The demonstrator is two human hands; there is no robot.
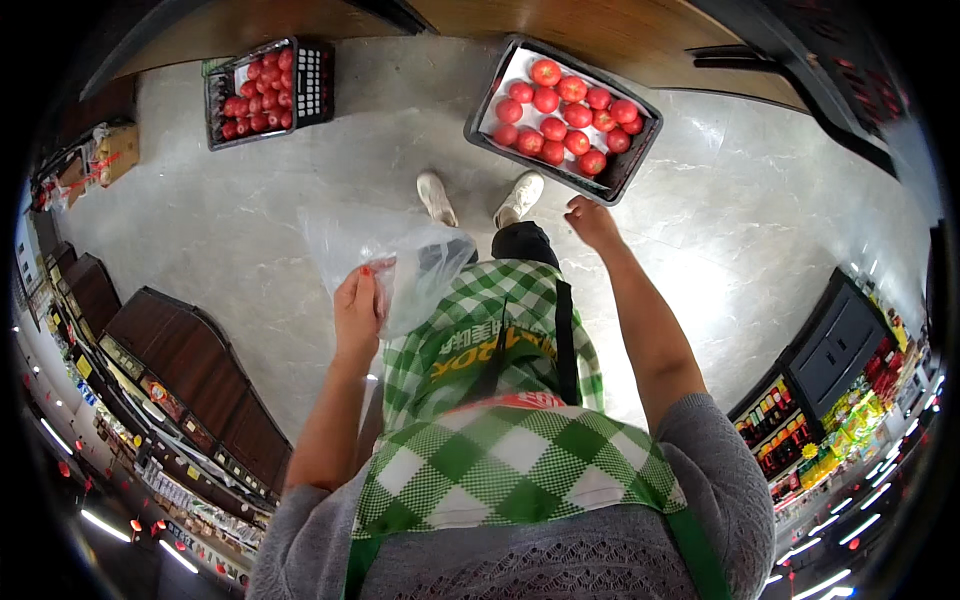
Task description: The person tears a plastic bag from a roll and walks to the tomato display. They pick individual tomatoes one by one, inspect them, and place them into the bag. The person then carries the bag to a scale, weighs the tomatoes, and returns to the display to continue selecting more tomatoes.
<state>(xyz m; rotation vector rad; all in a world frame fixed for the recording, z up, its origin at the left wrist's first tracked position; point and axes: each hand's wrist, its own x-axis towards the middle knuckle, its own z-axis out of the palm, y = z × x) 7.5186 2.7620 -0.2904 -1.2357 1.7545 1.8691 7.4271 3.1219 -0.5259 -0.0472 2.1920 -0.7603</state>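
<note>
My left hand grips a clear plastic bag, which hangs loosely in front of the green and white checked apron. Nothing shows in my right hand; its fingers are curled, and it is beside the near edge of a black plastic crate. Whether hand and crate touch, I cannot tell. Red, round fruits, which look like apples, lie spread on white lining inside that crate.
A second black crate with red fruits stands on the floor at the upper left. Wooden display panels edge the top. A cardboard box is at the left. Dark wooden shelving and a rack of packaged goods flank me.
</note>
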